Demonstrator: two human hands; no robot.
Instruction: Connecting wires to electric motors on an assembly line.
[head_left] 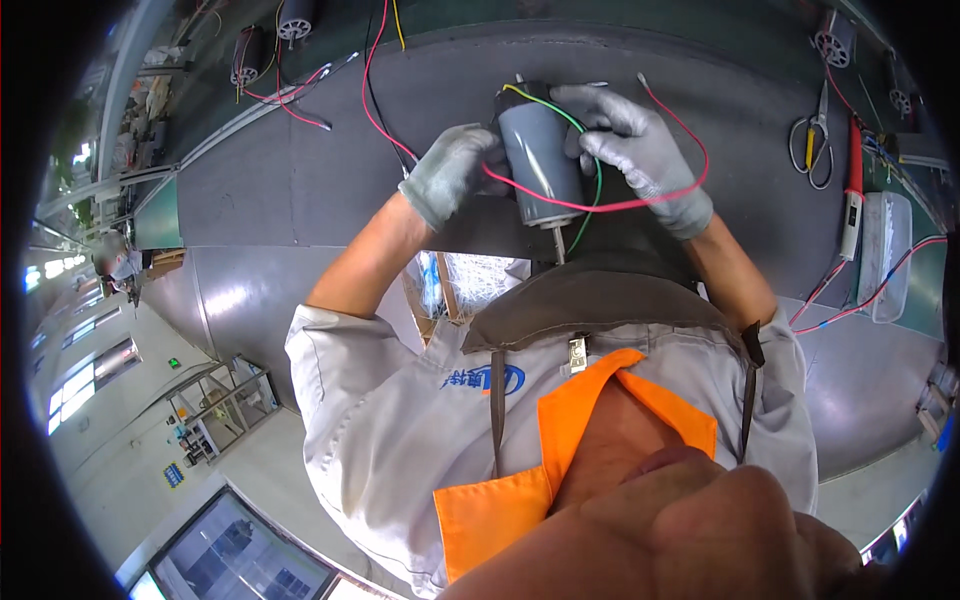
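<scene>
A grey cylindrical electric motor [545, 165] is between my gloved hands over the dark bench, its shaft toward my apron. My left hand [455, 172] is closed at its left side, with some fingertips hidden. My right hand [640, 155] grips around its upper right side, fingers curved and partly hidden behind it. A green-yellow wire [599, 180] loops from the motor's far end past my right fingers. A red wire [590, 207] crosses in front of the motor and over my right hand, curving up to a loose tip.
Scissors [812, 140] lie at the right, beside a red-and-white handheld tool [853, 200] and a clear plastic tray [885, 255]. More motors [296, 18] with wires lie along the far side. An open box [440, 285] with clear plastic shows below the bench edge.
</scene>
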